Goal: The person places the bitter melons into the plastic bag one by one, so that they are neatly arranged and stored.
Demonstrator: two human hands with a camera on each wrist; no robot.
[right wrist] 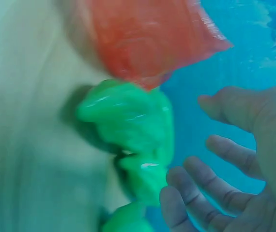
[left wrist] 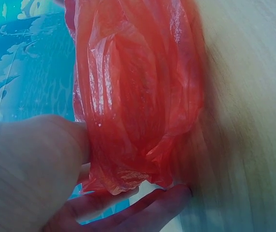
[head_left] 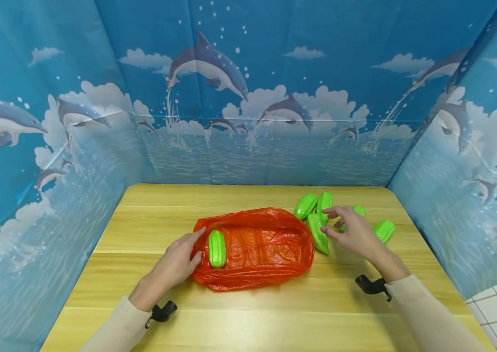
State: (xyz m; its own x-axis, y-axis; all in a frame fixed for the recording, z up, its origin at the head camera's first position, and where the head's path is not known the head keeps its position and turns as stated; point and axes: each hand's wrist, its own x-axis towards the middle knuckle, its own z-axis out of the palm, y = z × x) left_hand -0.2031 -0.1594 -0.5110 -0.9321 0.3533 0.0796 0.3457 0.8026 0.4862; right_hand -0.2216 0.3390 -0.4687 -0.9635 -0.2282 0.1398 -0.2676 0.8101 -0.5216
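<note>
Touches the red plastic bag (head_left: 252,281) at one end with a spread left hand (head_left: 179,257); hovers near glossy ribbed green pieces (head_left: 317,232) with a loosely half-spread right hand (head_left: 355,232).

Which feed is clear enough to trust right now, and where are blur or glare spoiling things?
Head view: the clearest, though pale glare washes the near part of the table; left wrist view: soft and hazy, with white glints on the red bag; right wrist view: blurry, the green pieces smeared at their edges under a blue-green cast.
</note>
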